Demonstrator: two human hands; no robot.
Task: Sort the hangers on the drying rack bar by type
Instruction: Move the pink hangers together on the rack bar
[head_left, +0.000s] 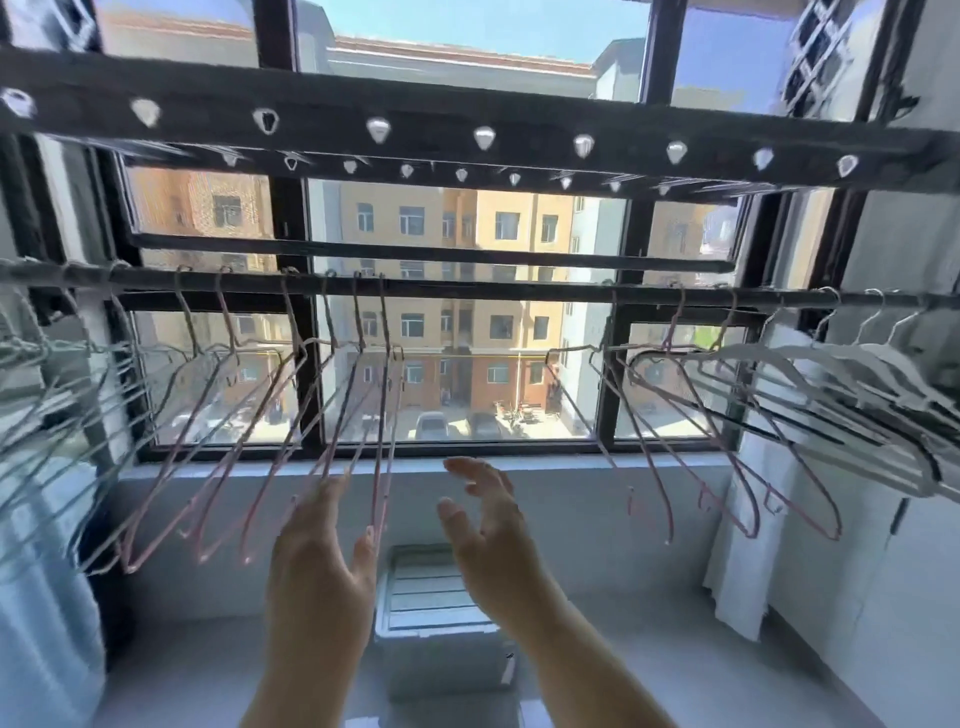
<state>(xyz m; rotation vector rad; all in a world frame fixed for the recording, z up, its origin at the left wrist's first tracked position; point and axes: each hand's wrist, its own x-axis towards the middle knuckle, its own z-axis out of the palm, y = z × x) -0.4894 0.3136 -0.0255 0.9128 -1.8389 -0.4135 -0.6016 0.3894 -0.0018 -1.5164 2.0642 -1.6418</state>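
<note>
A dark drying rack bar (493, 290) runs across the window at head height. Several pale green wire hangers (67, 395) hang at its far left. Several pink wire hangers (291, 415) hang left of centre, and three more pink hangers (691, 436) hang right of centre. Several white plastic hangers (831, 384) crowd the right end. My left hand (319, 561) is raised with straight fingers, touching the lower ends of the middle pink hangers. My right hand (485, 525) is raised beside it, fingers relaxed, holding nothing.
A second, thicker rack beam with a row of holes (483, 137) crosses overhead. The window frame (306, 364) stands just behind the hangers. A white folded item (431, 592) lies on the sill below. A white curtain (748, 545) hangs at the right.
</note>
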